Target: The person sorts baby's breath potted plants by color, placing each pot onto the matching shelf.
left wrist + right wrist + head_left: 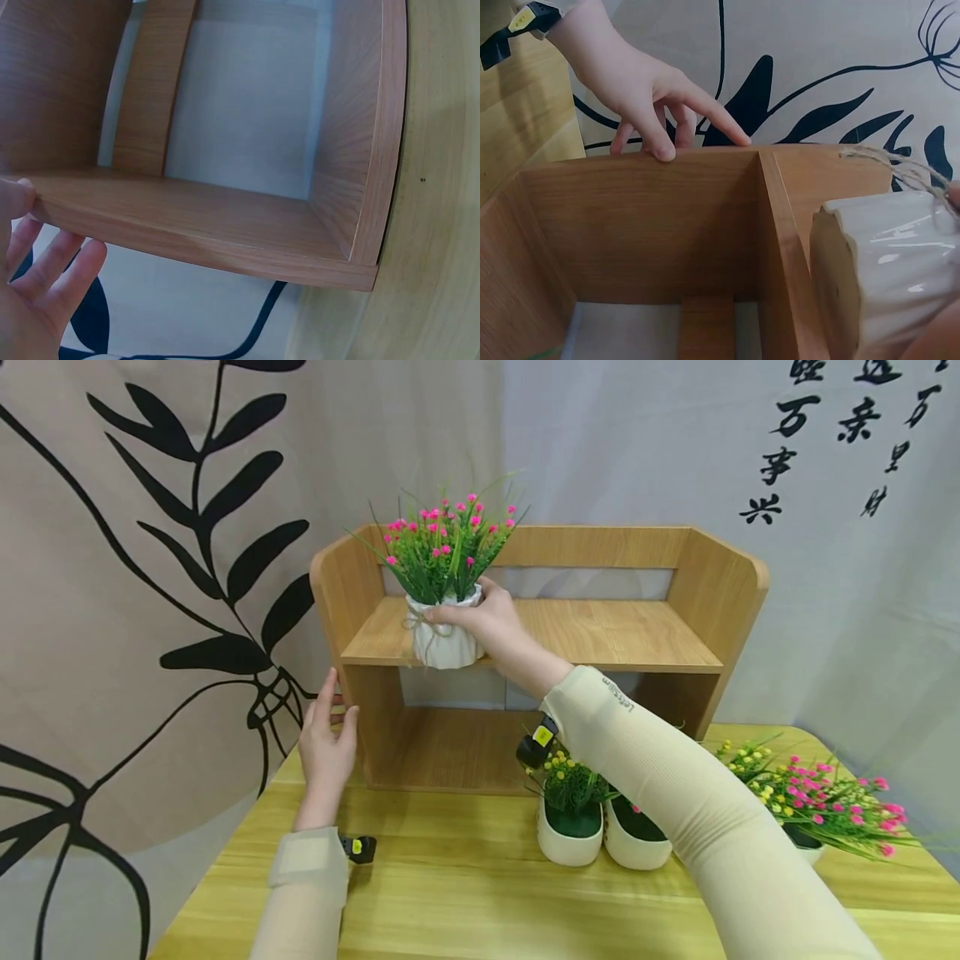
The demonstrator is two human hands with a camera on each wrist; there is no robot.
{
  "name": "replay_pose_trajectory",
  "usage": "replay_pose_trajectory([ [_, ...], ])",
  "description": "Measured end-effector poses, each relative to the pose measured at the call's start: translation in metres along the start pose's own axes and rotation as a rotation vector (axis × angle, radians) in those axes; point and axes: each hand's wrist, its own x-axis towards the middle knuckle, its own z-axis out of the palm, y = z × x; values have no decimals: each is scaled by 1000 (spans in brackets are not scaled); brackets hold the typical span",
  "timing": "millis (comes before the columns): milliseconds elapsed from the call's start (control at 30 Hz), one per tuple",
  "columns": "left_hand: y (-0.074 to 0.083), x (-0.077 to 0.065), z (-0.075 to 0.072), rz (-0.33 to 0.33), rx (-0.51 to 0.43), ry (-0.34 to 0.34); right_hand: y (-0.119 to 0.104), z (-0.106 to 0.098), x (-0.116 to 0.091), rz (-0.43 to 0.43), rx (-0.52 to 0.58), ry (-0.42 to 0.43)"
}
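Yellowish surface (435, 881), snag risk
Right hand (486, 617) clamps a white flowerpot (447, 647); lowered early, it could clip the bookshelf (726, 581); left hand (327, 743) is spread.

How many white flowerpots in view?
4: fluted white ceramic pot in the right hand, two rounded white pots left of cream sleeve, another white pot right of it; sleeve may hide more.

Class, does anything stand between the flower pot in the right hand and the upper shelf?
Nothing visible does. The right hand holds the flower pot by the front edge of the upper shelf; the left hand is at one side, and the other pots stand on the table.
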Motion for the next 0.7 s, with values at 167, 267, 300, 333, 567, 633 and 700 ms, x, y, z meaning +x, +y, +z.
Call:
replay_pose_trajectory([
  [167, -2, 0, 1, 16, -7, 3, 2, 2, 9, 15, -5, -9],
  [267, -3, 1, 1, 16, -10, 5, 3, 3, 13, 24, -3, -12],
  [300, -3, 1, 1, 13, -10, 5, 3, 3, 14, 26, 2, -13],
  [333, -4, 1, 1, 13, -9, 5, 4, 4, 15, 27, 4, -15],
  [567, -4, 0, 0, 42, -14, 15, 7, 6, 22, 69, -28, -17],
  [633, -4, 0, 1, 48, -15, 18, 8, 6, 23, 87, -37, -17],
  [700, -4, 0, 2, 53, -17, 20, 8, 6, 25, 107, -39, -15],
])
